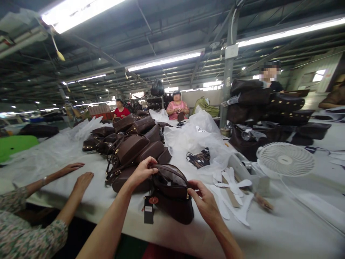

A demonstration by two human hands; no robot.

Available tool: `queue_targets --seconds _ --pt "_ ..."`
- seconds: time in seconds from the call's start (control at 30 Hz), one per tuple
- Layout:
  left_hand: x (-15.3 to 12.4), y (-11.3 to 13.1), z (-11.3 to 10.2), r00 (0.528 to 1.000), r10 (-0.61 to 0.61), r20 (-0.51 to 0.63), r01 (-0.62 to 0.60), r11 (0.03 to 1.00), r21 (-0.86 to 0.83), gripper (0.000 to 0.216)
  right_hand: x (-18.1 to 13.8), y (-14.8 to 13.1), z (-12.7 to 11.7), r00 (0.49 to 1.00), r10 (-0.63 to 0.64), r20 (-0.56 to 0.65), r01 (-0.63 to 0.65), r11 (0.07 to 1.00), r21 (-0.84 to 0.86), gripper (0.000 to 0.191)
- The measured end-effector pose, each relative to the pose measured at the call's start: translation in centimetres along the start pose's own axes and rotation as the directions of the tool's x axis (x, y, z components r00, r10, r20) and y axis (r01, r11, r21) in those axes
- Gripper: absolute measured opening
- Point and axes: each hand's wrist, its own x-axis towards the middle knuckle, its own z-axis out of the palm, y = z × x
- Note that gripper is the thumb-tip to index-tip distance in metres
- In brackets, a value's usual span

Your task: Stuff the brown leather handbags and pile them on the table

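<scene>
A dark brown handbag rests near the front edge of the white-covered table, its top opening facing me. My left hand pinches the bag's upper left rim, fingers closed on it. At the bag's right end, my right hand grips the edge near a small gold fitting, thumb against the side. From the bag's left side hangs a black tag with a white label, beside a round reddish tag. Something pale shows inside the opening. Just behind lies a pile of similar brown bags.
A co-worker's hands rest on the table at left. White paper cutouts, a white fan and black tags on plastic sheeting lie to the right. Stacked bags stand behind the fan.
</scene>
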Motion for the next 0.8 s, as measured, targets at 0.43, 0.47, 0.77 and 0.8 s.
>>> queue_targets --seconds 0.43,0.47,0.77,0.8 --pt "-6.5 5.4 10.1 0.815 0.558 0.159 -0.543 0.637 0.547 0.022 -0.7 0.9 0.6 0.996 0.051 -0.068 -0.035 0.973 0.228 0.027" --pt "-6.4 5.1 10.7 0.820 0.552 0.152 -0.532 0.636 0.560 0.021 -0.7 1.0 0.5 0.995 0.062 -0.077 -0.041 0.969 0.244 0.028" --pt "-5.9 5.2 12.0 0.886 0.446 0.129 -0.378 0.531 0.759 0.010 -0.7 2.2 0.6 0.986 0.109 -0.129 -0.073 0.964 0.255 0.039" --pt "-5.8 4.9 12.4 0.873 0.478 0.102 -0.367 0.504 0.782 0.010 -0.7 2.6 0.6 0.988 0.108 -0.107 -0.078 0.963 0.258 0.041"
